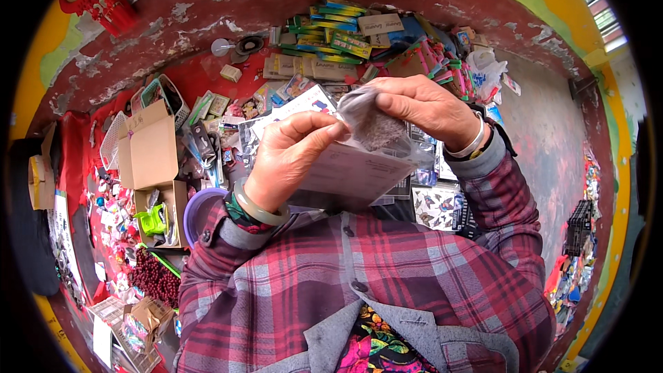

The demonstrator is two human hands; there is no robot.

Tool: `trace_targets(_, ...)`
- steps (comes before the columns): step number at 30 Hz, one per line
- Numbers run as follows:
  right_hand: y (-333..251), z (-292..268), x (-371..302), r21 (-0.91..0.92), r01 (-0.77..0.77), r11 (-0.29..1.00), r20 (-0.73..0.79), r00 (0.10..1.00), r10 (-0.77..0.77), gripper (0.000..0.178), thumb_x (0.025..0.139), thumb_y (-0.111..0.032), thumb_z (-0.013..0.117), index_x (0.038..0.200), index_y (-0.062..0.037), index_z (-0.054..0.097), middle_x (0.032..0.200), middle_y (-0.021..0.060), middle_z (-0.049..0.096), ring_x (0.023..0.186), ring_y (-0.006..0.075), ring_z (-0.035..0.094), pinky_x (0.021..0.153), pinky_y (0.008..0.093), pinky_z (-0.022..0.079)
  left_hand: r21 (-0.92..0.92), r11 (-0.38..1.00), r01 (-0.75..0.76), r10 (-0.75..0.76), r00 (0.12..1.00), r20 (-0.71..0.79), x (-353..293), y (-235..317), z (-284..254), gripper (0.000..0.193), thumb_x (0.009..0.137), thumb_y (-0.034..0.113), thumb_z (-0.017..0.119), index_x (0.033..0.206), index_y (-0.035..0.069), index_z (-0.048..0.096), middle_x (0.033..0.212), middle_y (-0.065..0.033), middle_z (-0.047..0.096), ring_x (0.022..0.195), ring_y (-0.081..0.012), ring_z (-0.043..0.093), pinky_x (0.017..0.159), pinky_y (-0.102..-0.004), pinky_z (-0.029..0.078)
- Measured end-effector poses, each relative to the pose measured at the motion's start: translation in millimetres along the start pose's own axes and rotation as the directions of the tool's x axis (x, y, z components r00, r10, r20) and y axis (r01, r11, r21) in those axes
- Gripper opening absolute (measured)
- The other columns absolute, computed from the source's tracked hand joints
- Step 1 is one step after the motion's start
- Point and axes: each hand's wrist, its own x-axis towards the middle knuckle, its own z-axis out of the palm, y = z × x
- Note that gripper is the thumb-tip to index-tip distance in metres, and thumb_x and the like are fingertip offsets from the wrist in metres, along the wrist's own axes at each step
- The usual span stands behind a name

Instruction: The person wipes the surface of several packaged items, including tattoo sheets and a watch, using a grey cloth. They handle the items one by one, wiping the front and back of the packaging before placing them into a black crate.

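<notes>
My left hand (290, 155) and my right hand (421, 107) are raised together in front of my chest. Both pinch a small clear plastic bag (373, 128) with a grey lump of tiny beads inside. The left fingers grip the bag's left top corner, the right fingers its upper right side. A white paper card (349, 173) hangs under the bag, against my left palm. A pale green bangle (259, 207) circles my left wrist, a white band (475, 139) my right. Plaid sleeves cover both forearms.
A red mat (200, 72) below holds stacked coloured packets (338, 34), flat cardboard boxes (314, 69), an open carton (148, 148), a purple bowl (197, 211), dark red beads (152, 280) and butterfly sticker sheets (435, 204). A grey concrete floor (545, 145) lies to the right.
</notes>
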Motion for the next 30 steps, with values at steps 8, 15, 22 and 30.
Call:
trace_targets(8,-3.7,24.9,8.7,0.105,-0.036,0.994,-0.042,0.998,0.040,0.025,0.083,-0.010,0.065,0.106,0.0009,0.060,0.096,0.0012,0.061,0.091,0.0077,0.054,0.081,0.0228,0.043,0.101,0.984,-0.143,0.144,0.990,-0.005,0.8,-1.7,11.2,0.010,0.088,0.001,0.057,0.095,-0.004,0.062,0.085,-0.0004,0.062,0.080,-0.0050,0.054,0.071,-0.0196,0.045)
trace_targets(15,9.2,47.3,7.3,0.052,0.160,0.986,-0.243,0.959,-0.143,0.008,0.086,-0.008,0.061,0.091,-0.0019,0.059,0.084,-0.0013,0.058,0.080,0.0047,0.051,0.072,0.0210,0.043,0.041,0.998,-0.044,0.045,0.999,-0.015,1.9,-2.0,7.6,0.010,0.088,0.003,0.059,0.095,-0.004,0.062,0.085,0.0001,0.062,0.078,-0.0040,0.054,0.068,-0.0193,0.045)
trace_targets(22,19.4,63.8,11.4,-0.261,0.207,0.943,-0.418,0.856,-0.304,0.009,0.086,-0.008,0.059,0.091,-0.0007,0.058,0.077,0.0074,0.058,0.070,0.0171,0.056,0.063,0.0284,0.045,0.056,0.997,-0.058,0.059,0.998,-0.022,1.5,-2.2,8.2,0.012,0.088,0.004,0.060,0.096,-0.004,0.064,0.085,0.0005,0.063,0.077,-0.0039,0.054,0.068,-0.0190,0.046)
trace_targets(30,18.7,70.6,18.0,-0.578,0.098,0.810,-0.497,0.745,-0.445,0.012,0.086,-0.013,0.058,0.087,-0.0011,0.058,0.074,0.0169,0.058,0.069,0.0354,0.059,0.057,0.0390,0.045,0.140,0.986,-0.090,0.091,0.996,-0.006,1.4,-4.3,5.9,0.009,0.085,0.001,0.062,0.092,-0.003,0.064,0.079,0.0029,0.061,0.072,-0.0035,0.051,0.063,-0.0191,0.044)
